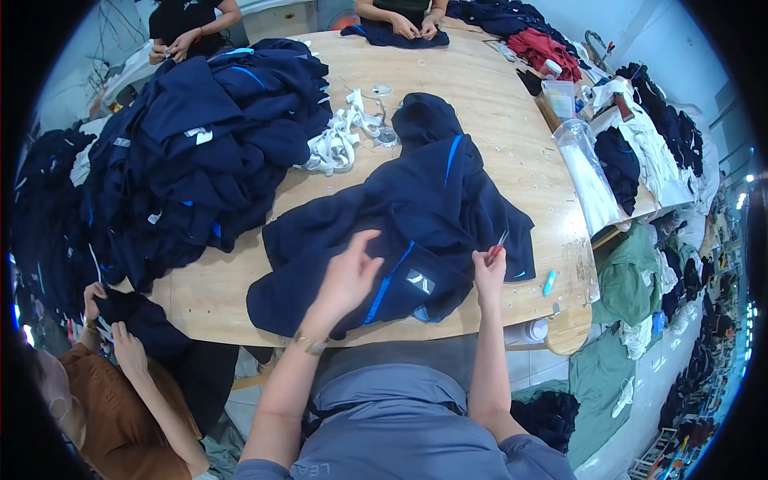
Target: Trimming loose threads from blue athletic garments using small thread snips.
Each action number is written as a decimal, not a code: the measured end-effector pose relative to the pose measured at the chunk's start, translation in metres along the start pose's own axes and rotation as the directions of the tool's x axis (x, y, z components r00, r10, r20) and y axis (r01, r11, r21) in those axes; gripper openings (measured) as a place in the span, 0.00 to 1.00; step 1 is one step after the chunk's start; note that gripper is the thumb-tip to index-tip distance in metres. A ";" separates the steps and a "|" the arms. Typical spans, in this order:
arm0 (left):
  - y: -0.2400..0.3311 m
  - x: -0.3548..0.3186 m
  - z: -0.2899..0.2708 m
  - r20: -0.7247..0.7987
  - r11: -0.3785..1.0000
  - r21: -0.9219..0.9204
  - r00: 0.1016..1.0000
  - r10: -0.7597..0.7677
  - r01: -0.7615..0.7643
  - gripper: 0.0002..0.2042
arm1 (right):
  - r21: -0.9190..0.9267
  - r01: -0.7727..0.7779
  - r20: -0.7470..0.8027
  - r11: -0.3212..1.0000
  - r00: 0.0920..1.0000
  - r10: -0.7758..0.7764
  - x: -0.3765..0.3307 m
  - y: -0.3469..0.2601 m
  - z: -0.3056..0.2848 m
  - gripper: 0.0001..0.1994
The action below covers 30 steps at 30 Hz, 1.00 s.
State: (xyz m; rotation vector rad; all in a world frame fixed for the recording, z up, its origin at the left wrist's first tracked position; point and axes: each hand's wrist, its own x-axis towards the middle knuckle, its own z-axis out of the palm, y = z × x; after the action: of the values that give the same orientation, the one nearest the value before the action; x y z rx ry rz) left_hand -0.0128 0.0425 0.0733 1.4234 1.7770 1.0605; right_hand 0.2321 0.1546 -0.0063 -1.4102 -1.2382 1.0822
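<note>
A navy hooded jacket [416, 192] with bright blue stripes lies spread on the wooden table in front of me, its hood toward the far side. My left hand [352, 272] is over the jacket's near left part, thumb and fingers apart, with nothing in it. Whether it touches the cloth I cannot tell. My right hand [489, 276] grips small red-handled thread snips [498, 246] at the jacket's right side, the metal tips pointing away from me. A white-and-dark patch [420, 281] shows on the cloth between my hands.
A tall heap of navy garments [192, 144] stands at the left, white strips [340, 140] beside it. A turquoise pen-like item [550, 283] lies near the table's right edge [588, 264]. Co-workers handle dark cloth across the table and at lower left. A clear plastic bag [582, 164] is at right.
</note>
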 end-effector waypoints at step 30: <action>0.015 -0.004 -0.044 -0.111 0.691 -0.721 0.993 -0.030 -0.060 0.03 | 0.279 0.244 0.515 0.929 0.778 -0.359 -0.066 -0.128 0.092 0.12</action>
State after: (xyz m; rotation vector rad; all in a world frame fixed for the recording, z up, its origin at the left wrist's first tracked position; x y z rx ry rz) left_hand -0.0420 0.0305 0.1074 0.8761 1.1672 1.6438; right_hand 0.1135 0.1042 0.1060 -0.7101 -1.6518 1.3938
